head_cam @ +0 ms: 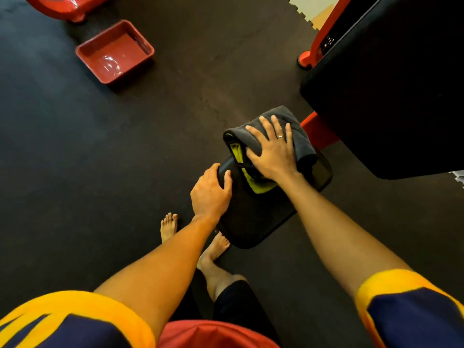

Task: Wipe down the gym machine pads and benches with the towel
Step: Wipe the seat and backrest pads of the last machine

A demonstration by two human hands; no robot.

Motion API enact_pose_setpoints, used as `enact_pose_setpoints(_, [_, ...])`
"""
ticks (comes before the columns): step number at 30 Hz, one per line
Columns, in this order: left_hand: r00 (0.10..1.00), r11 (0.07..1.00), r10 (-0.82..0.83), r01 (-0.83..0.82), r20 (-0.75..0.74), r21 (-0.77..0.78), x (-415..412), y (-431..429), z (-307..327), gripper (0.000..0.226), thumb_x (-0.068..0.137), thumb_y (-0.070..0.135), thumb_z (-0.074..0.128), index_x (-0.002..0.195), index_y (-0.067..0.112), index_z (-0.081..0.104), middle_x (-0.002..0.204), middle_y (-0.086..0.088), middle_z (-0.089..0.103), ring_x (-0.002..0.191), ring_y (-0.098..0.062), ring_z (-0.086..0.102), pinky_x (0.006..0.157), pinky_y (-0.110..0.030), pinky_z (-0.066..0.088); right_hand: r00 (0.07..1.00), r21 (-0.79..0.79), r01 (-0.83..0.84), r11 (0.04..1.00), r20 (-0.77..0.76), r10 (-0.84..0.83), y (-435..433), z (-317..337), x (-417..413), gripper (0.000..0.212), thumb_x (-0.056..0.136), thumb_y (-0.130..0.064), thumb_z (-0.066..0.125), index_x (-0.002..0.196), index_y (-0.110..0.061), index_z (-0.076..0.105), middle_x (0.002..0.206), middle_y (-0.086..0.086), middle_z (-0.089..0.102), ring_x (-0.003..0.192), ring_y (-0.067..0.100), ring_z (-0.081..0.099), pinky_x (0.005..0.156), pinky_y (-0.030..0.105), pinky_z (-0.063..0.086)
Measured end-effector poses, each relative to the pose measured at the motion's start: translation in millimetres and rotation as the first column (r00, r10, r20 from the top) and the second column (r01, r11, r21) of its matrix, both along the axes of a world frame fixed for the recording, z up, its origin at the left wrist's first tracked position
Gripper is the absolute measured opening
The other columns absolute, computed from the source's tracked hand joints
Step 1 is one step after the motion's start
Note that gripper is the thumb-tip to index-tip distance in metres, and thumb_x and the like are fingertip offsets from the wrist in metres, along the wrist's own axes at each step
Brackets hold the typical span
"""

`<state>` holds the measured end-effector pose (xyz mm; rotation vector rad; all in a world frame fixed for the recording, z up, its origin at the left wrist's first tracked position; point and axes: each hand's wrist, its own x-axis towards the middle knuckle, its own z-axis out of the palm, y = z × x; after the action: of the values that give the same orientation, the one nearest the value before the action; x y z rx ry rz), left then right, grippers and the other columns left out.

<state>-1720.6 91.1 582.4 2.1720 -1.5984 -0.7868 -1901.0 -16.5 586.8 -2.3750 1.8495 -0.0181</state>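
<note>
A small black seat pad of the red-framed gym machine sits low in the middle of the view. A folded grey towel with a yellow-green underside lies over the pad's far end. My right hand presses flat on the towel, fingers spread. My left hand grips the pad's left edge, fingers curled over the rim and thumb on top. A large black back pad slopes up at the right.
A red square tub with a little water stands on the dark rubber floor at the upper left. Red machine frame parts are at the top left and right. My bare feet stand just under the seat pad.
</note>
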Motion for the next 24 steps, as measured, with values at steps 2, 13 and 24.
enact_pose_setpoints(2, [0.998, 0.999, 0.046, -0.045, -0.033, 0.026, -1.1, 1.3, 2.8, 0.043, 0.106, 0.047, 0.043, 0.137, 0.021, 0.056, 0.124, -0.002, 0.067, 0.111, -0.022, 0.064, 0.088, -0.038, 0.050, 0.999, -0.007, 0.040, 0.999, 0.035, -0.040, 24.3, -0.6, 19.4, 0.066, 0.094, -0.058, 0.040, 0.156, -0.036, 0.040, 0.171, 0.002, 0.023, 0.159, 0.031, 0.011, 0.127, 0.058, 0.001])
enact_pose_setpoints(13, [0.991, 0.991, 0.130, -0.130, -0.016, 0.016, -3.7, -0.9, 5.4, 0.039, 0.111, 0.038, 0.031, 0.124, 0.022, 0.064, 0.119, 0.001, 0.070, 0.104, -0.023, 0.066, 0.080, -0.036, 0.047, 0.999, -0.005, 0.034, 0.999, 0.002, -0.034, 5.4, 1.3, 6.6, 0.062, 0.094, -0.053, 0.048, 0.153, -0.035, 0.046, 0.169, 0.004, 0.028, 0.158, 0.034, 0.016, 0.125, 0.062, 0.007])
enact_pose_setpoints(24, [0.990, 0.991, 0.131, -0.130, -0.050, 0.025, -2.2, -0.2, 3.2, 0.038, 0.110, 0.033, 0.031, 0.121, 0.019, 0.064, 0.117, -0.005, 0.071, 0.103, -0.029, 0.067, 0.081, -0.040, 0.048, 0.956, 0.018, -0.290, 0.957, 0.044, 0.289, 5.6, 5.7, -12.0, 0.065, 0.089, -0.061, 0.048, 0.150, -0.037, 0.050, 0.163, 0.000, 0.039, 0.156, 0.027, 0.022, 0.127, 0.055, 0.006])
